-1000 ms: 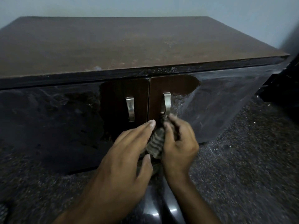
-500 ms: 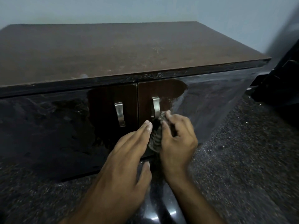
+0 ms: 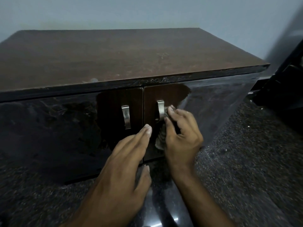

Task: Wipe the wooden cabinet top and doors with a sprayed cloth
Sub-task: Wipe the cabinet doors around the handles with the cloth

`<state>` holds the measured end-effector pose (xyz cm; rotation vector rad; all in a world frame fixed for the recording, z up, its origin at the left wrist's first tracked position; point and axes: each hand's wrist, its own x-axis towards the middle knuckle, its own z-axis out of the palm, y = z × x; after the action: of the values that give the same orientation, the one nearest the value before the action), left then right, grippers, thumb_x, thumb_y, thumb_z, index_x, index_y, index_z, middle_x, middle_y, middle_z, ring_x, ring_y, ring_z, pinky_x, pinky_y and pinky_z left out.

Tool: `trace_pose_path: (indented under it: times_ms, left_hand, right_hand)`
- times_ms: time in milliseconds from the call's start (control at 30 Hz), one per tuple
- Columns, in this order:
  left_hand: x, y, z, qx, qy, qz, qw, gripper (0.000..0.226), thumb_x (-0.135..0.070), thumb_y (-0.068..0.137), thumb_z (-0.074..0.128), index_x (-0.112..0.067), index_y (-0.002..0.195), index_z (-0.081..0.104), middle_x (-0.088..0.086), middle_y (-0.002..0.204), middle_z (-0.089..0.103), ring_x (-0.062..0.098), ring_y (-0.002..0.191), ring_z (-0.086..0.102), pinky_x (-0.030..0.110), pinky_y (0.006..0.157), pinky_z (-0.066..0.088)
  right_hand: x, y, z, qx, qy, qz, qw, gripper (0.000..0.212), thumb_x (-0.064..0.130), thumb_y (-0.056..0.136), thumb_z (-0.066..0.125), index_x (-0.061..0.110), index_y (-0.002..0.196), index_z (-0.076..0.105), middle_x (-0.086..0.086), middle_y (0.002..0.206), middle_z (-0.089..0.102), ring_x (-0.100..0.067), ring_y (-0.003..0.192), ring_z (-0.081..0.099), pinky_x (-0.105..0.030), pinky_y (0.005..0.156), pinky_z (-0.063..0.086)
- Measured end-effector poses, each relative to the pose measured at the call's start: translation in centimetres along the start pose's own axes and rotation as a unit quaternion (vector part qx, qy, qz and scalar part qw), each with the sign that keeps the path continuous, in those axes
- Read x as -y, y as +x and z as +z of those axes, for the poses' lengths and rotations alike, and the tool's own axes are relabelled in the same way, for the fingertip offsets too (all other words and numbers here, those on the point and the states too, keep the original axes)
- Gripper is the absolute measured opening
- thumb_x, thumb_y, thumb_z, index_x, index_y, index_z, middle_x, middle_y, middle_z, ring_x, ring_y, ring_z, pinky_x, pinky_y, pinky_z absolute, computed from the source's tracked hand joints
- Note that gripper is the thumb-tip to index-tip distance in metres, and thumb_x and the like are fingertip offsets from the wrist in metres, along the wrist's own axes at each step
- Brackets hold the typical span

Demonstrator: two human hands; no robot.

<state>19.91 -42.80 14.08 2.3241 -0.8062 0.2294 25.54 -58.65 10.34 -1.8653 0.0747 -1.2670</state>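
A low dark wooden cabinet fills the view, with a dusty brown top (image 3: 114, 58) and two glossy doors. The left door (image 3: 49, 128) and the right door (image 3: 213, 102) each carry a metal handle near the centre seam, the left handle (image 3: 126, 116) and the right handle (image 3: 160, 110). My right hand (image 3: 182, 135) grips a striped grey cloth (image 3: 160, 140) and presses it against the right door just beside the right handle. My left hand (image 3: 124, 164) rests flat with fingers together against the seam between the doors, holding nothing. Most of the cloth is hidden by my right hand.
The cabinet stands against a pale blue-grey wall (image 3: 147, 12). A dark speckled floor (image 3: 246, 161) runs in front and to the right. A black frame-like object (image 3: 282, 79) stands at the right edge, close to the cabinet's right end.
My right hand has moved the cloth upward on the right door, from below the handle to beside it. My left hand stays pressed near the seam. The view has shifted slightly.
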Motion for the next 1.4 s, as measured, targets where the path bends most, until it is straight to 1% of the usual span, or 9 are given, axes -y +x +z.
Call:
trace_pose_path:
  times_ms: [167, 333, 500, 667, 800, 967, 1167, 1300, 1400]
  left_hand:
    - [0.5, -0.2, 0.1, -0.001, -0.001, -0.004, 1.0, 0.079, -0.021, 0.084, 0.061, -0.022, 0.155, 0.026, -0.023, 0.158, 0.026, -0.002, 0.146, 0.02, 0.005, 0.111, 0.012]
    - [0.5, 0.0, -0.2, -0.012, -0.004, 0.002, 1.0, 0.081, -0.022, 0.083, 0.06, -0.025, 0.155, 0.023, -0.024, 0.158, 0.024, -0.001, 0.146, 0.02, 0.008, 0.112, 0.014]
    - [1.2, -0.2, -0.4, -0.013, 0.059, 0.011, 0.998, 0.082, -0.022, 0.081, 0.062, -0.021, 0.155, 0.027, -0.017, 0.159, 0.026, 0.006, 0.146, 0.025, 0.021, 0.114, 0.022]
    - [1.5, 0.1, -0.6, -0.03, 0.062, 0.012, 0.998, 0.078, -0.023, 0.082, 0.058, -0.018, 0.154, 0.028, -0.014, 0.159, 0.027, 0.008, 0.145, 0.028, 0.029, 0.111, 0.03]
    - [1.4, 0.2, -0.3, -0.031, 0.056, 0.026, 0.998, 0.082, -0.017, 0.08, 0.063, -0.016, 0.154, 0.029, -0.011, 0.159, 0.029, 0.011, 0.145, 0.03, 0.031, 0.111, 0.032]
    - [1.8, 0.1, -0.4, -0.032, 0.061, 0.02, 0.997, 0.082, -0.017, 0.08, 0.064, -0.017, 0.154, 0.028, -0.011, 0.16, 0.028, 0.009, 0.146, 0.028, 0.029, 0.11, 0.032]
    - [1.6, 0.3, -1.0, -0.084, 0.064, 0.005, 0.994, 0.077, -0.018, 0.082, 0.062, -0.013, 0.153, 0.031, -0.008, 0.159, 0.031, 0.012, 0.146, 0.029, 0.033, 0.11, 0.034]
    - [1.9, 0.1, -1.4, -0.102, 0.066, -0.003, 0.993, 0.071, -0.024, 0.086, 0.055, -0.012, 0.153, 0.031, -0.007, 0.159, 0.032, 0.013, 0.146, 0.03, 0.032, 0.11, 0.034]
    - [2.1, 0.1, -1.3, -0.119, 0.061, 0.004, 0.991, 0.068, -0.025, 0.086, 0.051, -0.008, 0.15, 0.035, -0.003, 0.157, 0.036, 0.017, 0.144, 0.035, 0.036, 0.109, 0.036]
  right_hand:
    - [-0.7, 0.9, -0.4, 0.046, -0.027, -0.088, 0.995, 0.02, -0.009, 0.09, 0.07, -0.007, 0.11, 0.073, -0.015, 0.106, 0.071, -0.025, 0.1, 0.069, -0.03, 0.093, 0.056]
    - [-0.1, 0.0, -1.8, 0.03, -0.018, 0.013, 0.999, 0.025, -0.011, 0.09, 0.067, -0.005, 0.113, 0.072, -0.013, 0.104, 0.069, -0.014, 0.099, 0.066, -0.011, 0.091, 0.047]
    - [3.1, 2.7, -0.4, 0.029, 0.001, -0.035, 0.999, 0.025, -0.003, 0.088, 0.074, -0.005, 0.113, 0.073, -0.014, 0.101, 0.066, -0.012, 0.095, 0.062, -0.008, 0.088, 0.045]
    - [2.2, -0.7, -0.7, 0.059, -0.083, -0.103, 0.989, 0.021, 0.0, 0.09, 0.072, -0.006, 0.11, 0.074, -0.018, 0.103, 0.068, -0.024, 0.095, 0.068, -0.027, 0.089, 0.056]
    - [2.8, 0.2, -0.1, 0.012, -0.059, -0.076, 0.995, 0.018, -0.001, 0.088, 0.073, -0.007, 0.106, 0.074, -0.017, 0.1, 0.07, -0.02, 0.095, 0.067, -0.019, 0.093, 0.052]
    - [2.3, 0.4, 0.6, 0.01, -0.052, -0.095, 0.994, 0.018, -0.002, 0.089, 0.071, -0.008, 0.106, 0.073, -0.02, 0.104, 0.069, -0.028, 0.099, 0.068, -0.035, 0.092, 0.056]
    - [3.4, 1.4, 0.8, -0.015, -0.033, -0.07, 0.997, 0.018, -0.004, 0.089, 0.07, -0.008, 0.106, 0.073, -0.02, 0.102, 0.068, -0.02, 0.1, 0.064, -0.016, 0.096, 0.049]
    - [5.0, 4.2, 2.0, -0.08, 0.014, -0.057, 0.995, 0.018, -0.005, 0.088, 0.074, -0.009, 0.106, 0.072, -0.019, 0.102, 0.068, -0.021, 0.1, 0.064, -0.024, 0.091, 0.053]
    - [5.9, 3.1, 3.1, -0.042, 0.008, -0.118, 0.992, 0.019, -0.001, 0.092, 0.07, -0.009, 0.109, 0.072, -0.021, 0.104, 0.067, -0.026, 0.099, 0.065, -0.037, 0.088, 0.056]
